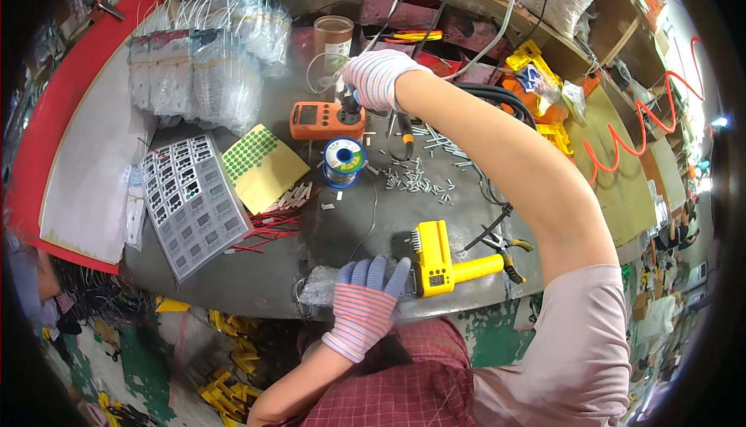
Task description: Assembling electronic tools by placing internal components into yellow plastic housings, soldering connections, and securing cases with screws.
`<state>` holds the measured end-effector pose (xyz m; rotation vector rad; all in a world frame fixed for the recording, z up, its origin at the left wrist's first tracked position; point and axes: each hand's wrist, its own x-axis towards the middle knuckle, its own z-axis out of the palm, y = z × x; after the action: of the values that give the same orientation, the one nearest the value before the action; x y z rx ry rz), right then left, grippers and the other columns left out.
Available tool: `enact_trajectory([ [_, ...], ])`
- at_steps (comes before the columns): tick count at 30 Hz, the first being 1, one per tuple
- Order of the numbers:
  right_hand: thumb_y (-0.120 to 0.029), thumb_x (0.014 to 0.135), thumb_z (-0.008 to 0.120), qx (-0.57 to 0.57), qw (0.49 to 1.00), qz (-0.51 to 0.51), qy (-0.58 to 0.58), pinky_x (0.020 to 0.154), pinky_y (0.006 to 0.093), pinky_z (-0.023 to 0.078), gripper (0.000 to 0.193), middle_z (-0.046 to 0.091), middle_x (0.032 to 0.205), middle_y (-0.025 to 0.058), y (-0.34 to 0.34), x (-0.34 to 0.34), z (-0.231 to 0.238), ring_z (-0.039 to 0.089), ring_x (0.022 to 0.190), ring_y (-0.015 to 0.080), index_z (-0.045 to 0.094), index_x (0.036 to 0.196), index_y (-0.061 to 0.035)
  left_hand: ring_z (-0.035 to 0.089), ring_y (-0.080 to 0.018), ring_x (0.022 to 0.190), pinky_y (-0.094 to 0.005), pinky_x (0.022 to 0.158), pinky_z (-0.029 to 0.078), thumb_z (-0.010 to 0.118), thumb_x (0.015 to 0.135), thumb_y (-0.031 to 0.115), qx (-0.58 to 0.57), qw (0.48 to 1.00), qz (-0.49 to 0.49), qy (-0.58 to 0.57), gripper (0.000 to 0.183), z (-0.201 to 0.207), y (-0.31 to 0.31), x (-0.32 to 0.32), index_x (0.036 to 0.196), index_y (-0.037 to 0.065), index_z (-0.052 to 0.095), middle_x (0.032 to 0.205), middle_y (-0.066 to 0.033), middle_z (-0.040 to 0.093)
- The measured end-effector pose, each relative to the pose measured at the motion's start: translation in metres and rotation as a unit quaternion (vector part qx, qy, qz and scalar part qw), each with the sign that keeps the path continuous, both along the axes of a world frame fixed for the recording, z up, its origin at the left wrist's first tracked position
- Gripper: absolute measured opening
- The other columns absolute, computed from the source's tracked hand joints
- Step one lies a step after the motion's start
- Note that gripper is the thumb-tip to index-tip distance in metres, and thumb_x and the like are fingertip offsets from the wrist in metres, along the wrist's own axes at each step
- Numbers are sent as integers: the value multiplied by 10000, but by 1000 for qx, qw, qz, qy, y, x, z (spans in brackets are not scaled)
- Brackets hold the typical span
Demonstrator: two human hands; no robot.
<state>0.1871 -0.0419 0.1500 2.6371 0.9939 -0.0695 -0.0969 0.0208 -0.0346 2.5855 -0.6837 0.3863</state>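
Note:
My right hand [381, 80], in a striped knit glove, is closed at the orange meter [309, 121] with a small screen and a dark socket. Its fingers pinch a dark plug [351, 104] at the socket; a thin white cable [312, 77] loops beside it. How far the plug sits in the socket is hidden. At the table's near edge, my gloved left hand [365, 303] lies over a clear bubble-wrapped piece [317, 287], fingers bent down onto it. Its fingertips are beside a yellow handheld device [437, 260] with a small display, which lies on the table.
A solder spool [343, 163] stands mid-table near loose screws [416, 180], red wires [268, 226], a sticker sheet [264, 167] and a printed label sheet [190, 202]. Pliers [509, 256] lie right, below a soldering iron [406, 139]. Bagged units [194, 77] fill the back left.

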Motion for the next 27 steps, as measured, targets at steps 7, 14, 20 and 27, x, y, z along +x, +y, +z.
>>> enact_trajectory([
  [7,-116,743,634,5,998,-40,56,722,429,534,211,708,818,180,7,28,-19,691,815,357,745,912,-58,568,-333,1066,-493,932,439,709,755,511,-42,999,-3,-11,720,-2,0,1,1357,144,564,1181,-161,591],
  [14,-144,767,642,-37,996,4,81,721,417,540,211,711,837,192,6,47,-25,694,794,360,739,902,-14,578,-328,1044,-486,916,449,726,742,490,-47,998,-7,-38,715,-5,2,5,1345,139,570,1184,-162,586],
  [20,-161,776,683,-43,994,-70,66,756,430,571,299,726,998,184,29,26,-20,715,904,333,733,1027,-6,577,-335,1063,-489,939,445,738,723,488,-68,997,6,-44,723,-8,1,3,1337,146,571,1197,-157,582],
  [27,-149,768,647,-5,995,-74,60,725,428,565,261,713,893,226,23,20,-20,712,851,367,734,943,25,575,-372,1123,-470,1020,433,688,870,458,-306,952,9,2,509,19,24,-4,1210,84,632,1193,-158,602],
])
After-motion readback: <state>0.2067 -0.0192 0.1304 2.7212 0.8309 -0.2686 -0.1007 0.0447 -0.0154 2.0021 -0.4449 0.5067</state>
